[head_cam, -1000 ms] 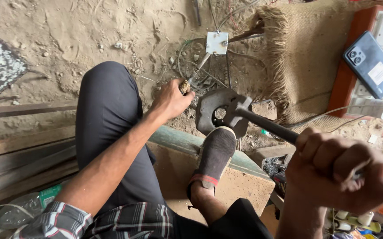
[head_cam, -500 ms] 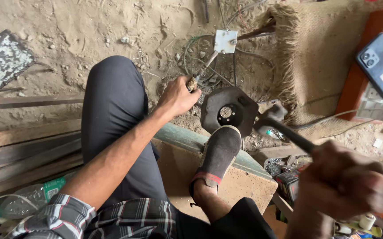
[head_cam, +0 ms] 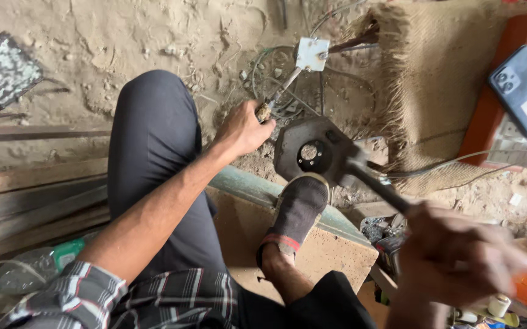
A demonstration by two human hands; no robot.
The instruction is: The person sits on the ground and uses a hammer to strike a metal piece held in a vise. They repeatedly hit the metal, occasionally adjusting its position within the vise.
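Head view is the only one I have, and it looks down on my two hands over a sandy floor [head_cam: 92,36]. My left hand [head_cam: 242,129] is closed in a fist around the end of a thin metal rod [head_cam: 281,91], which runs up to a small white square box [head_cam: 312,53] lying among loose wires [head_cam: 263,73]. My right hand [head_cam: 458,256] is blurred, but the fingers are wrapped tight on the dark handle of a hammer [head_cam: 367,180]. The hammer head is touching, or just above, a dark metal plate [head_cam: 309,152] with a round hole in the middle; I cannot tell which. The plate sits just in front of the toe of my grey shoe [head_cam: 297,210], which rests on a greenish pipe [head_cam: 245,186] and a tan block [head_cam: 312,250].

What could go wrong, in my judgement: the shoe is very near the plate, so a blow that slides off could land on the toe. The left hand is also near, so a wide swing may catch the knuckles. The plate lies on loose sand and could jump or turn when struck. A blue phone [head_cam: 525,91] lies on the orange board [head_cam: 489,109] beside the woven mat [head_cam: 434,79], and flying bits could reach it.
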